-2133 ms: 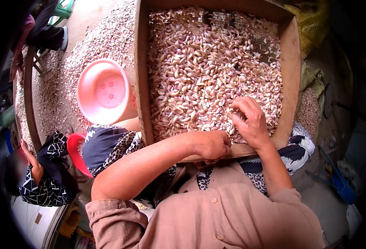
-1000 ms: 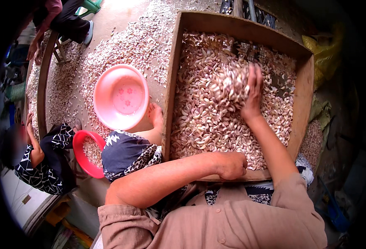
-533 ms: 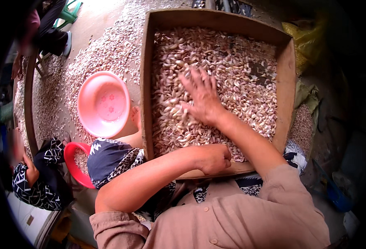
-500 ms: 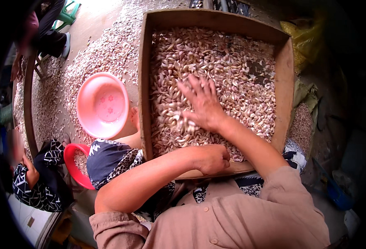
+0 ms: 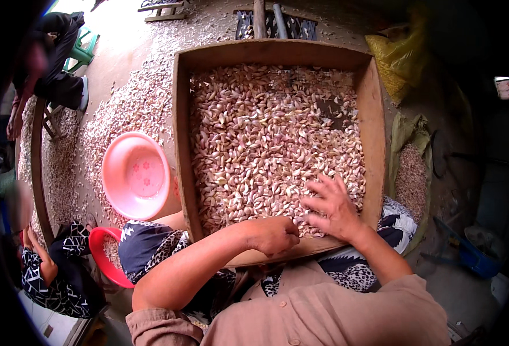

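A wooden-framed tray [image 5: 182, 144] rests across my lap, its mesh bottom covered with many garlic cloves [image 5: 266, 150]. My right hand [image 5: 336, 212] is over the cloves in the near right part, fingers spread and slightly blurred. Beside it, my left hand [image 5: 273, 235] is closed in a fist at the tray's near edge. Whatever its curled fingers may hold is hidden. Some mesh shows bare toward the far right of the tray.
Left of the tray stand a pink basin [image 5: 150, 190] and a red basin [image 5: 98, 254] holding cloves. More cloves cover the floor. Two people sit at the left. A yellow sack [image 5: 401, 63] and an open sack [image 5: 407, 135] lie to the right.
My right hand has moved from the middle of the tray back toward me and right, beside my left hand. The left hand stays closed at the near edge. The view has shifted.
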`<act>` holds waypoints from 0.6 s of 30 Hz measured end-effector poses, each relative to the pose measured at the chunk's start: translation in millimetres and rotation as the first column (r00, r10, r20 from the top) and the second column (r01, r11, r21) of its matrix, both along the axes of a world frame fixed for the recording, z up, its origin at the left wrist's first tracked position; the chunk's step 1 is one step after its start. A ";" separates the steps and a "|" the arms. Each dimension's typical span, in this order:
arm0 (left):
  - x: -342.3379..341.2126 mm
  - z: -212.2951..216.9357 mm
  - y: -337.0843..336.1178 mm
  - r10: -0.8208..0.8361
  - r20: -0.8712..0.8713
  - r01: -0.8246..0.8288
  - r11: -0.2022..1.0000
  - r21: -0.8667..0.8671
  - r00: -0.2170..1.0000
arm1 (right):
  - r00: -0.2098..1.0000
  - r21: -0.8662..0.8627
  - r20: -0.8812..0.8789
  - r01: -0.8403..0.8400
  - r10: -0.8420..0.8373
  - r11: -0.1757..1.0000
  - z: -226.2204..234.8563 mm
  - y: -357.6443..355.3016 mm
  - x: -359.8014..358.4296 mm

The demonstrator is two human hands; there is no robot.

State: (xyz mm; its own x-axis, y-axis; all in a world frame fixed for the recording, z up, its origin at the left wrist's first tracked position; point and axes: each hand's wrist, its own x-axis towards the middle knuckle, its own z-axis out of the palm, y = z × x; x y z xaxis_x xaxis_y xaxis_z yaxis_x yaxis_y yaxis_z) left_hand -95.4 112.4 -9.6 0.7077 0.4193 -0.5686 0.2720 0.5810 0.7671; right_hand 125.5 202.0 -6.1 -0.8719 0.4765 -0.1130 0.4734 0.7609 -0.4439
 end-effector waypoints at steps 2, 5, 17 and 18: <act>0.0 5.3 5.1 -0.009 -0.015 0.009 1.000 0.015 1.000 | 0.976 -0.035 -0.068 0.206 -0.208 0.978 -12.3 14.9 4.6; -2.0 5.6 5.6 0.010 -0.027 -0.009 1.000 0.026 1.000 | 0.920 0.045 -0.220 0.343 -0.326 0.938 -15.8 46.6 -16.5; -5.8 9.5 13.0 0.145 -0.029 -0.143 0.988 0.063 0.989 | 0.897 0.216 -0.154 0.440 -0.414 0.872 -67.9 157.9 -113.6; -5.3 8.8 13.1 0.147 -0.028 -0.144 0.987 0.076 0.989 | 0.902 0.248 -0.120 0.431 -0.414 0.867 -69.8 162.3 -115.3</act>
